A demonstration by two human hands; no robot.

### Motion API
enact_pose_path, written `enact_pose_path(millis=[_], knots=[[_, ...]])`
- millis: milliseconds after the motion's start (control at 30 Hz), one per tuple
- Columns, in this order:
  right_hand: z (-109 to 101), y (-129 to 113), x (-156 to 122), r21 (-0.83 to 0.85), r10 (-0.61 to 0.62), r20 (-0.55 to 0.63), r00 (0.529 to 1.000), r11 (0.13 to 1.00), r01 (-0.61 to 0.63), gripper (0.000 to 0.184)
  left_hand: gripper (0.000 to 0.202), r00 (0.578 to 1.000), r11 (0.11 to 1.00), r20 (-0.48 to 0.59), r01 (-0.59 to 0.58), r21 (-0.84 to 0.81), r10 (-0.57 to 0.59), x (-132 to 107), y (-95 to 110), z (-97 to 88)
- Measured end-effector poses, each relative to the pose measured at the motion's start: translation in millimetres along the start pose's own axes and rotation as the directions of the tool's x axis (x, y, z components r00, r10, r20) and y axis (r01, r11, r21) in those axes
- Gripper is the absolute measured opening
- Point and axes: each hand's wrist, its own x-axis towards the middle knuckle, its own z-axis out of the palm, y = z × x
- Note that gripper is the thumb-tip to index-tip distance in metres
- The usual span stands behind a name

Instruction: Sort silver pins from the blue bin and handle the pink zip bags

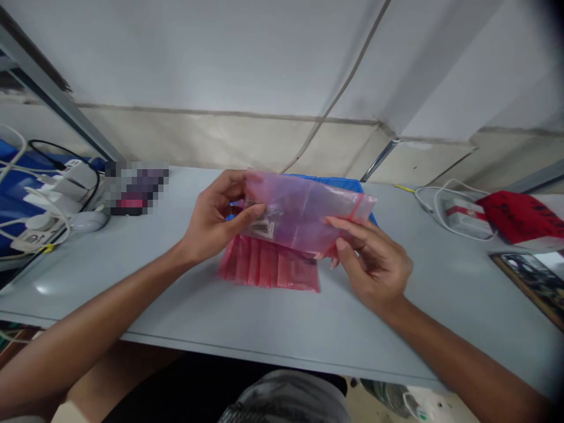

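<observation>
Stretched between both hands above the table is a translucent pink zip-lock bag (pixel 299 211). My left hand (pixel 218 214) is closed on its left end, the thumb lying over small metallic-looking parts (pixel 263 227) inside the plastic. At the other end, my right hand (pixel 374 258) pinches the lower edge near the red zip strip. Below the held bag, a row of overlapping pink bags (pixel 268 267) lies on the table. A blue plastic bin (pixel 339 183) stands behind and is mostly hidden by the bag, so its contents do not show.
Power adapters and cables (pixel 66 182) crowd the table's left end. A phone-like dark object (pixel 136 197), partly pixelated, lies nearby. On the right are a white box with a cord (pixel 467 214), a red cloth-like item (pixel 524 217) and a dark flat panel (pixel 529 288). A wall rises behind the grey table (pixel 176 311).
</observation>
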Motion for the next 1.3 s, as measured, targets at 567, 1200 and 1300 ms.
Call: enact_pose_path(millis=[567,1200,1300], knots=[[9,-1,1,0.04,-0.05,0.072,0.996,0.998,0.047,0.058,0.039,0.961,0.906,-0.057,-0.233,0.352,0.269,-12,-9,0.5],[3,5,18,-0.104,-0.194,-0.217,0.957,0.979,0.175,0.081,0.021,0.862,0.713,0.018,-0.431,0.553,0.507,-6,-20,-6.0],[-7,0,19,-0.288,-0.411,-0.067,0.909,0.88,0.377,0.063,0.017,0.67,0.423,0.072,-0.545,0.724,0.739,1,-18,-11.1]])
